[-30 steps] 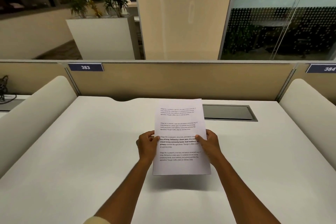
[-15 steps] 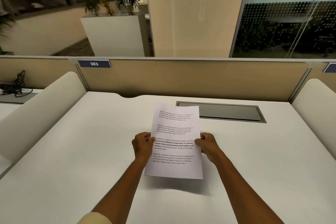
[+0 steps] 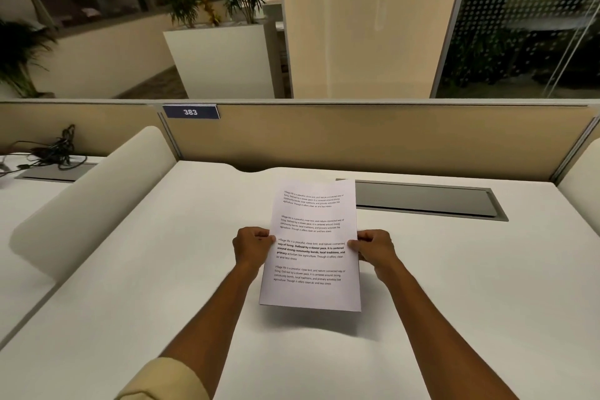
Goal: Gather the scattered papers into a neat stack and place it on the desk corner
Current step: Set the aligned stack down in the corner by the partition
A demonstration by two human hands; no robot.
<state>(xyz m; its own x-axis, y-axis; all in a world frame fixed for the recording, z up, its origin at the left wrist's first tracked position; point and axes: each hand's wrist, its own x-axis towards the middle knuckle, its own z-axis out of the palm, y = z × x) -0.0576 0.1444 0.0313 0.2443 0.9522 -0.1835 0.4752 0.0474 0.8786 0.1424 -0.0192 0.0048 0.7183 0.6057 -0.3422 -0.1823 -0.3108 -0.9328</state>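
Observation:
A stack of white printed papers (image 3: 313, 234) is held up above the white desk (image 3: 130, 286), tilted slightly with its top leaning right. My left hand (image 3: 251, 248) grips the stack's left edge at mid-height, thumb on the front. My right hand (image 3: 373, 250) grips the right edge the same way. The stack's lower edge hovers over the desk and casts a shadow beneath. How many sheets it holds cannot be told. No loose papers lie on the desk in view.
A grey cable hatch (image 3: 425, 200) is set into the desk behind the papers. A tan partition (image 3: 357, 136) with a "383" plate (image 3: 190, 112) runs along the back. Curved white dividers (image 3: 87, 198) flank both sides. Tangled cables (image 3: 55, 153) lie on the neighbouring desk at left.
The view has swung to the left, so the left divider and neighbouring desk show more. The papers have tilted slightly and stay gripped in both hands.

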